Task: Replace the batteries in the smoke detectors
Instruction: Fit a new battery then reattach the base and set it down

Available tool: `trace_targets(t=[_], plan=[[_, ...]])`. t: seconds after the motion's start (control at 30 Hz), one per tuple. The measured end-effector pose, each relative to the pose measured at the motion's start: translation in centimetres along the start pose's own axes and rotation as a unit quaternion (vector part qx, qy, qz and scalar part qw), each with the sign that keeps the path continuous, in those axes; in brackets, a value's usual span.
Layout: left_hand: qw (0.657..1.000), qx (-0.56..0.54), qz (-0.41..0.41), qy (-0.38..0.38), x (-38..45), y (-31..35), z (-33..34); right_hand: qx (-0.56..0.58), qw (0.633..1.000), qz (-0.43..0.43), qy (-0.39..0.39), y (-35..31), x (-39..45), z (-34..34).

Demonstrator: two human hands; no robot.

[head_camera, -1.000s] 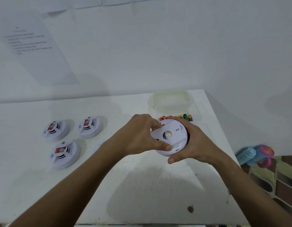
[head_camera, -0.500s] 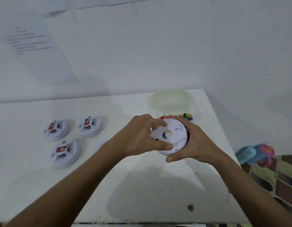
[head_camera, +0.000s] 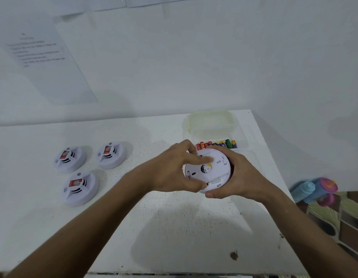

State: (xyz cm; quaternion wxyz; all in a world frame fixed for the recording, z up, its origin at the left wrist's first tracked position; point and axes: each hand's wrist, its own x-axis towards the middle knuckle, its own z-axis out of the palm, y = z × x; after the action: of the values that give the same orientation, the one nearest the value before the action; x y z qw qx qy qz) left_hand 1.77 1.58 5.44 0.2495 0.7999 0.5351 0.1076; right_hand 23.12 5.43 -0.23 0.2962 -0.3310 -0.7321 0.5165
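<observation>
Both hands are on one smoke detector [head_camera: 211, 170], back side up over the tabletop [head_camera: 174, 227]: right hand [head_camera: 237, 178] cups it, left hand [head_camera: 174, 170] fingers curl over its back. Three more detectors [head_camera: 80, 188] sit off left, batteries [head_camera: 218, 145] just behind.

Printed text on the wall sheet [head_camera: 36, 51] is too blurred to read. Lower ends of the batteries [head_camera: 217, 144] are hidden behind the held smoke detector [head_camera: 211, 170]; its label print is illegible. Right-edge bottles [head_camera: 314, 189] are blurred.

Single head view — looks forward and down, close over white table [head_camera: 174, 227]; wall behind.
</observation>
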Motion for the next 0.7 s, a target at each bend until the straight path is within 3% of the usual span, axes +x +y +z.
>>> trace_targets(t=[0.13, 0.2, 0.47, 0.7], plan=[[0.994, -0.038, -0.024, 0.101, -0.12, -0.17, 0.08, -0.004, 1.0, -0.006, 0.022, -0.3, 0.06, -0.72], [0.992, -0.051, -0.024, 0.116, -0.12, -0.01, 0.17, -0.008, 1.0, -0.007, 0.025, -0.31, -0.01, -1.02], [0.989, -0.105, -0.047, 0.089, 0.03, -0.08, 0.35, -0.019, 0.999, -0.007, 0.03, -0.78, 0.11, -0.94], [0.993, -0.099, -0.013, 0.056, -0.21, -0.39, 0.09, -0.001, 1.0, -0.005, -0.001, -0.88, 0.08, -0.37]])
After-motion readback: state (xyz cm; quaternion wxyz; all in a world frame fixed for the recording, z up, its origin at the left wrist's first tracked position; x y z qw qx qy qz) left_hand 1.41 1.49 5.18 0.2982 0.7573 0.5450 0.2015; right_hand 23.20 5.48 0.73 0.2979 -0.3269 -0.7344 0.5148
